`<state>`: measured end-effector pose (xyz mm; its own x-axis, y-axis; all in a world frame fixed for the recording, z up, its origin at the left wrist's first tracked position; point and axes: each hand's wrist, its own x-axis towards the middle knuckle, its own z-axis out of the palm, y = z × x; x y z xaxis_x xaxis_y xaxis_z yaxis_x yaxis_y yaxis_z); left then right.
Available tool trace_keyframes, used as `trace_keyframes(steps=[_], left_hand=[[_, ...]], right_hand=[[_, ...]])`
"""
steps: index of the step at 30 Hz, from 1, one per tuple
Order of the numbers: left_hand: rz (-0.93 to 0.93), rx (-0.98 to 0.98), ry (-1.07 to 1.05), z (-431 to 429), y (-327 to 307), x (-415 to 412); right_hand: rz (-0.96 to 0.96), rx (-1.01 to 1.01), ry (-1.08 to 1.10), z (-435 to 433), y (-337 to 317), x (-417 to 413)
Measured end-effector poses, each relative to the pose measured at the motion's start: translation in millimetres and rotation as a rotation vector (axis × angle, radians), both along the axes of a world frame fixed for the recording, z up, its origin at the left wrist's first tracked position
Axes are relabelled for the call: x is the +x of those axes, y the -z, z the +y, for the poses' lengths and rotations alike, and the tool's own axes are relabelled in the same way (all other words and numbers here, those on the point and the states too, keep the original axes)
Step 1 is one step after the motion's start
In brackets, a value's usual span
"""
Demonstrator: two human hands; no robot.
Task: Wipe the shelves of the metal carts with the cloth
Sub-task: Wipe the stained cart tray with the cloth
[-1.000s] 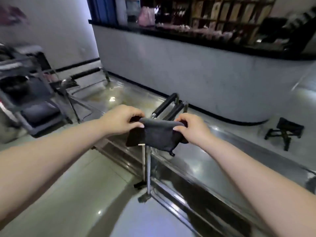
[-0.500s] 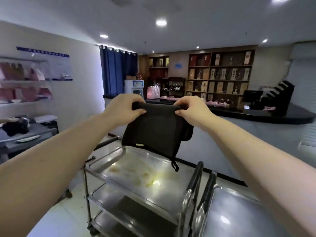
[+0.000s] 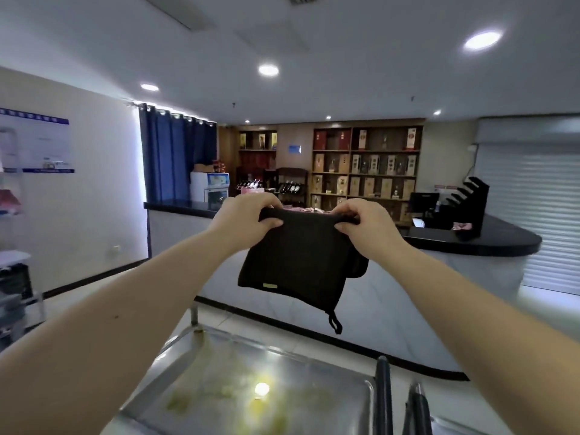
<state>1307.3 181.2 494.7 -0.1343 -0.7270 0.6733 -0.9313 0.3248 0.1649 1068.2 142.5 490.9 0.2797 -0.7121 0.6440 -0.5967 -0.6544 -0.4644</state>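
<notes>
A dark folded cloth [image 3: 295, 259] hangs in the air at chest height, a small loop dangling from its lower right corner. My left hand [image 3: 248, 219] pinches its upper left edge and my right hand [image 3: 365, 226] pinches its upper right edge. Below the cloth stands a metal cart [image 3: 175, 350]; its top shelf shows yellowish smears and a lamp's reflection. A black handle [image 3: 383, 394] rises at the cart's right end. A second cart's handle [image 3: 419, 409] stands right beside it.
A white counter with a black top [image 3: 470, 243] curves across the room behind the carts. Shelves of boxed bottles [image 3: 364, 164] and a blue curtain [image 3: 175, 152] line the back wall. Another loaded trolley [image 3: 12, 287] stands at the far left.
My head has tilted up from the carts toward the room. Both hands have lifted the cloth higher and hold it spread between them.
</notes>
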Motion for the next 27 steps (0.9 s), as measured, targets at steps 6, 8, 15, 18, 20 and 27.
trace_keyframes(steps=[6,8,15,18,20,27], left_hand=[[-0.063,0.058,-0.044,-84,13,28],[-0.075,0.075,-0.048,-114,23,38],[-0.155,0.242,0.06,-236,100,78],[-0.166,0.342,0.173,-294,150,88],[-0.123,0.428,0.252,-328,185,88],[-0.077,0.763,0.475,-404,297,68]], right_hand=[[0.043,-0.019,-0.012,-83,20,28],[0.066,-0.005,0.007,-114,33,41],[0.118,0.137,0.164,-215,115,80],[0.127,0.227,0.271,-246,165,89],[0.106,0.298,0.36,-262,199,93],[0.053,0.55,0.625,-286,310,86]])
